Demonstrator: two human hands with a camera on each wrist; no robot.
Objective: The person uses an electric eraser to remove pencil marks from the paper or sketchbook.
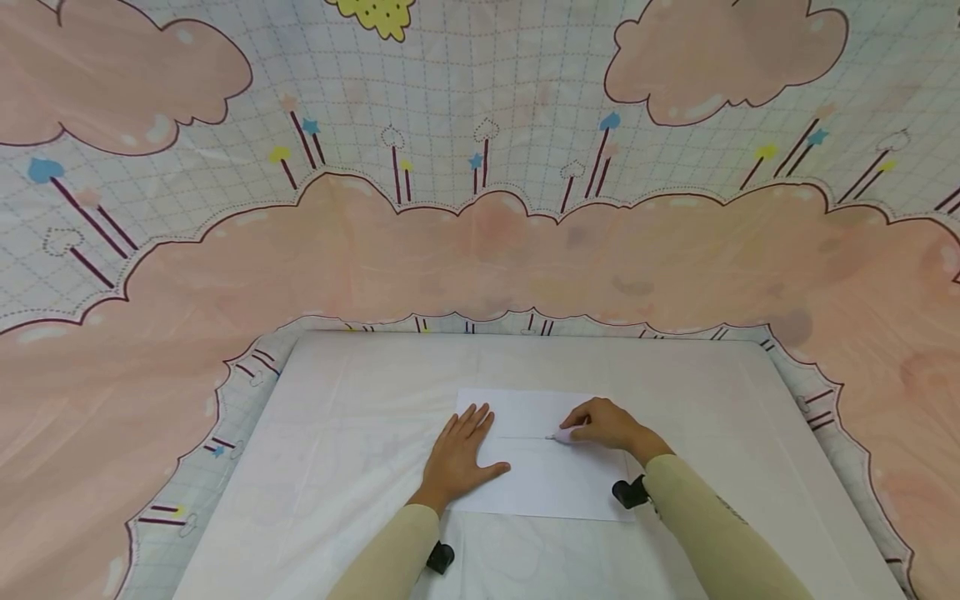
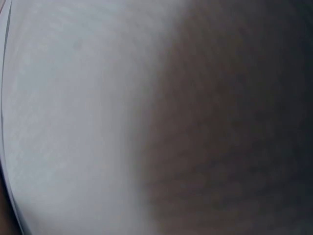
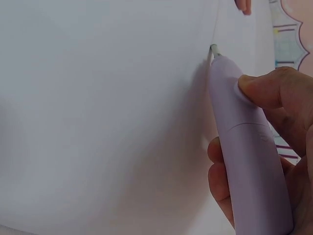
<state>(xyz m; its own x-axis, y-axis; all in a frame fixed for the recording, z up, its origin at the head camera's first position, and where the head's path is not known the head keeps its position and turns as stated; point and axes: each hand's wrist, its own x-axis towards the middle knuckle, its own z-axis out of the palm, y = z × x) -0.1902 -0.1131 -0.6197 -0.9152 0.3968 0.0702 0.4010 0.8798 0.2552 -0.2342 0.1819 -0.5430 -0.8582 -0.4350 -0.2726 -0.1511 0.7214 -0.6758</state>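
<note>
A white sheet of paper (image 1: pixel 547 492) lies on the white-covered table, with a thin straight line (image 1: pixel 519 437) across it. My left hand (image 1: pixel 461 458) rests flat on the sheet's left side, fingers straight and thumb spread toward the line. In my right hand (image 1: pixel 609 425) I hold a lilac electric eraser (image 3: pixel 252 161), its body between fingers and thumb. The thumb (image 3: pixel 266 88) sits on the eraser's button. The eraser's narrow tip (image 3: pixel 214 49) is at the right end of the line. The left wrist view is mostly blurred paper and dark hand.
The white tabletop (image 1: pixel 360 392) extends around the sheet on all sides. Behind and beside it hangs a pink cloud-patterned cloth (image 1: pixel 480 258). A black wrist device (image 1: pixel 630 492) sits at the right wrist, and another black device (image 1: pixel 440 557) at the left.
</note>
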